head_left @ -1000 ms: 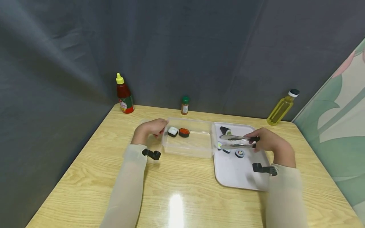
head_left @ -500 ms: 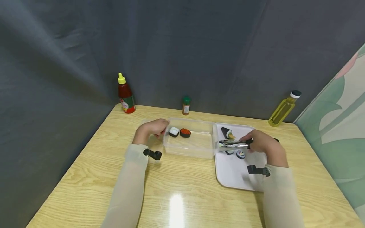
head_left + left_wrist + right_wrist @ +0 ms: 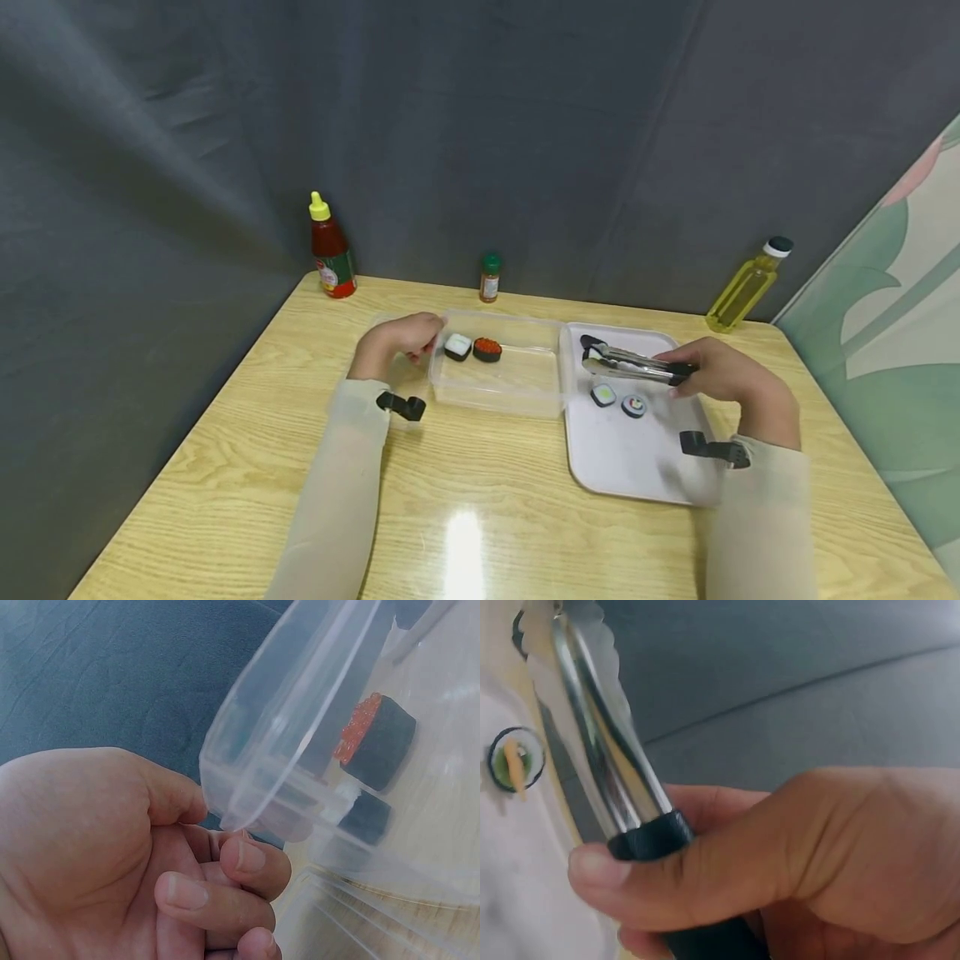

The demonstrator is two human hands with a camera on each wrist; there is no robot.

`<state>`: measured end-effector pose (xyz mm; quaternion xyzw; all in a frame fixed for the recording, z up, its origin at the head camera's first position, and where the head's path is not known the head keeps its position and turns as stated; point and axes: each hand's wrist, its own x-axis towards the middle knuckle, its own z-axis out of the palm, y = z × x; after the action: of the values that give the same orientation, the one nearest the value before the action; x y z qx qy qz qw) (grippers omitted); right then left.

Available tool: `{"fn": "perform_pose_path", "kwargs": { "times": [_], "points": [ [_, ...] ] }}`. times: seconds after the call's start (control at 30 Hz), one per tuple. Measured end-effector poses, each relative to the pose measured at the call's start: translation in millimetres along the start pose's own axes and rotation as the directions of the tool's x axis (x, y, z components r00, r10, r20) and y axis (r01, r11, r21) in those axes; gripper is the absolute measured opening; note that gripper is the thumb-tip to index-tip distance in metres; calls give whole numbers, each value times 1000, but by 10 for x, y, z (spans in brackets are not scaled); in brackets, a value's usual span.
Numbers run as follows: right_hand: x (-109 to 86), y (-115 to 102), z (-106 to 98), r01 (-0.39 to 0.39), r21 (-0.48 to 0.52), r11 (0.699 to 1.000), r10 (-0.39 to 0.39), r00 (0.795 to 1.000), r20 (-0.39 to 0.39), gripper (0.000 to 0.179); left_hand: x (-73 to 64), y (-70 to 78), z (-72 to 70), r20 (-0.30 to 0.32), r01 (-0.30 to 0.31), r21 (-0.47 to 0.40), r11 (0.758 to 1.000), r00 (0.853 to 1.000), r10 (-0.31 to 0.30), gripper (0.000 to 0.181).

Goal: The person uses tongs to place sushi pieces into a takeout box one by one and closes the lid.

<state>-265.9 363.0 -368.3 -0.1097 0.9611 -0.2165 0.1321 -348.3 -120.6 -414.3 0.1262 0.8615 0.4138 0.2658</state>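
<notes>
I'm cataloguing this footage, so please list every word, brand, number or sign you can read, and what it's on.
No text can be read in any view.
Red sauce bottle: label present, too small to read.
Small green-capped jar: pale label, too small and blurred to read.
Bottle of yellow liquid: no lettering I can make out.
Tongs, clear container and tray: no lettering visible.

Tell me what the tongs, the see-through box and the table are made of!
Tongs: probably polished metal, because the arms gleam silver; their black grips could be plastic or rubber.
See-through box: likely smooth, thin plastic, clear but slightly cloudy.
Table: wood or a wood-look top, I can't tell which; pale grain lines show, and its glossy finish reflects a bright patch.
</notes>
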Motion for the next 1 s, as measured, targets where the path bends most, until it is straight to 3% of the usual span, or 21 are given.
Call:
{"fn": "perform_pose_path", "kwargs": {
  "times": [0.17,0.33,0.47,0.7,0.87,1.0],
  "points": [
    [-4,8,-24,98,87,991,-95,995,-42,57,-16,-12,-11,-7,-5,-8,1000,1000,5,54],
    [51,-74,19,222,214,951,-218,975,-39,57,-11,-58,-18,-4,7,-7,1000,1000,-7,55],
    [77,-192,41,271,244,931,-266,963,-51,56,0,-73,-15,-8,-1,-10,1000,1000,1,55],
    [88,-472,146,328,217,919,-321,945,-66,54,22,-55,9,-1,-10,10,1000,1000,10,57],
    [140,-698,208,350,145,926,-347,937,-46,52,3,-57,24,0,-5,18,1000,1000,5,57],
    [259,-890,213,396,76,915,-394,918,-41,51,-1,-64,10,-15,-21,10,1000,1000,21,56]
  ]
}}
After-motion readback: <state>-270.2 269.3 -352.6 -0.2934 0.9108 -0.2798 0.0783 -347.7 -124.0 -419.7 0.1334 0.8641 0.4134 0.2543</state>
